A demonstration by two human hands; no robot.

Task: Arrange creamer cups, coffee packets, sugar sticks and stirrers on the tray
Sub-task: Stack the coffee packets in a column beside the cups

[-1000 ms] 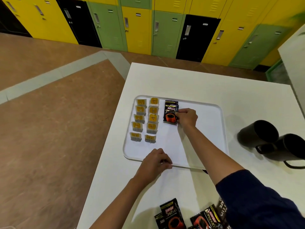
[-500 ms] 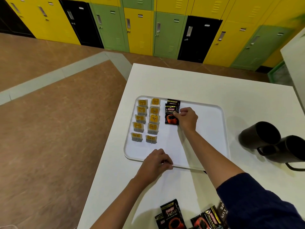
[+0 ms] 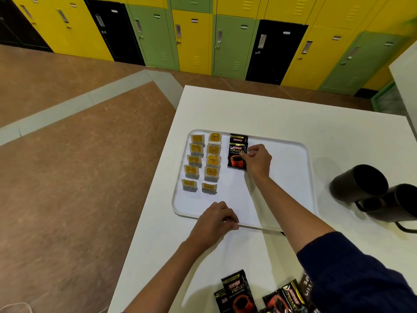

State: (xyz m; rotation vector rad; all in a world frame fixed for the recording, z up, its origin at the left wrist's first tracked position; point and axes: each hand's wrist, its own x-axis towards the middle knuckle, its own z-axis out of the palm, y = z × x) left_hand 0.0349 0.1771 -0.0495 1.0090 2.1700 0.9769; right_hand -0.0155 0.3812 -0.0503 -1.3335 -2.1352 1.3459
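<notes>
A white tray [image 3: 291, 177] lies on the white table. Two columns of small yellow-labelled packets [image 3: 204, 162] fill its left part. To their right lie two overlapping black coffee packets [image 3: 237, 154]. My right hand [image 3: 257, 160] pinches the right edge of the nearer coffee packet with curled fingers. My left hand [image 3: 215, 222] rests with curled fingers on the tray's near rim and grips it. Several more black coffee packets [image 3: 239, 294] lie at the table's near edge.
Two dark mugs [image 3: 361, 184] lie on their sides to the right of the tray. The table's left edge [image 3: 144, 213] drops to a brown floor. Yellow, green and black lockers [image 3: 194, 39] line the far wall.
My right hand has slid the nearer coffee packet a little away from me on the tray, so it overlaps the far packet more. My left hand has stayed at the tray's rim.
</notes>
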